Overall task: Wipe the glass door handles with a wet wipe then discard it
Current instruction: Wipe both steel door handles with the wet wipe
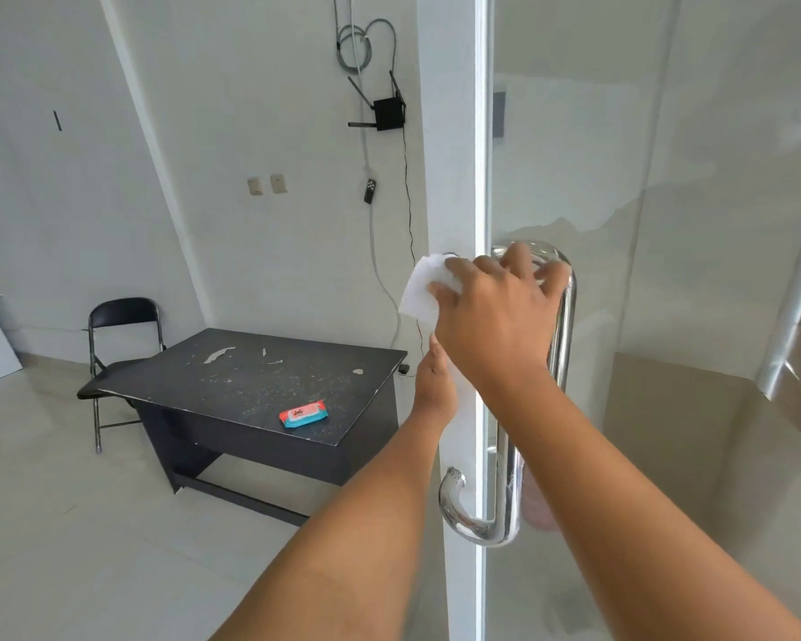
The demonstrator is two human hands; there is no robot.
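Note:
A chrome handle runs down the edge of the glass door, with a curved end low on the near side. My right hand holds a white wet wipe against the top of the handle, fingers curled over the upper bend. My left hand reaches to the door's edge below the wipe; its fingers are mostly hidden behind my right hand, and their grip cannot be made out.
A black desk stands to the left with a red and teal wet wipe pack on it. Behind the desk is a black folding chair. A router and cables hang on the white wall.

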